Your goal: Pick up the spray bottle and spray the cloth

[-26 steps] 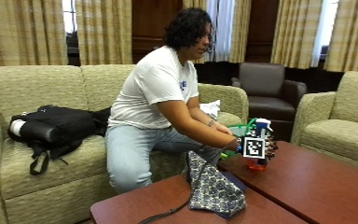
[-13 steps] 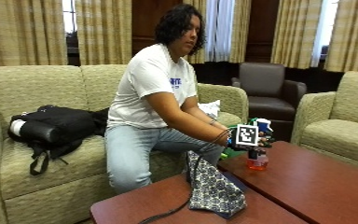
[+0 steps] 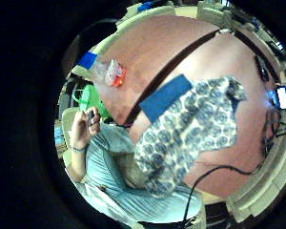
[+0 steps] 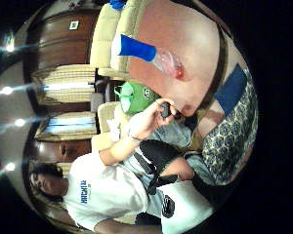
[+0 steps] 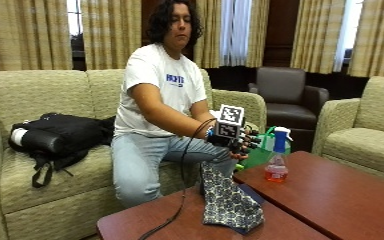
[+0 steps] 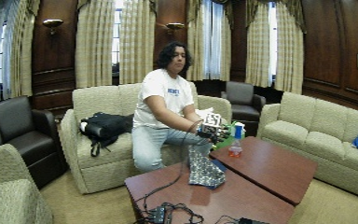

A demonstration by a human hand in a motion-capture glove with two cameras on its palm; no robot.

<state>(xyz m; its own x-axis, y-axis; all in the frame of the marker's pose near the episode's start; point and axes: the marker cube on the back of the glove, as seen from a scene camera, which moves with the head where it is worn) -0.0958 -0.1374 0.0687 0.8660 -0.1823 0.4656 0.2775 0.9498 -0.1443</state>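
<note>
A clear spray bottle (image 5: 276, 162) with a blue-and-white head and orange liquid stands upright near the edge of the right-hand table (image 5: 338, 200); it also shows in the palm views (image 3: 107, 71) (image 4: 151, 53). A blue-and-white patterned cloth (image 5: 228, 202) rises in a peak at the edge of the left-hand table and runs from the tabletop onto the person's lap (image 3: 190, 129). My gloved right hand (image 5: 235, 140) hovers above the cloth's peak, left of the bottle and apart from it. Its fingers are loosely curled and hold nothing. The bare left hand (image 4: 146, 122) holds a small dark object.
A dark blue pad (image 3: 164, 98) lies under the cloth beside the narrow gap between the two tables. A green bag (image 5: 258, 152) sits behind the bottle by the sofa. Cables and small devices (image 6: 167, 214) lie at the near table's front end. A black bag (image 5: 59, 135) rests on the sofa.
My right hand was at the spray bottle a second ago. It has drawn back left and up toward the person, leaving the bottle standing on the table. The cloth has not moved.
</note>
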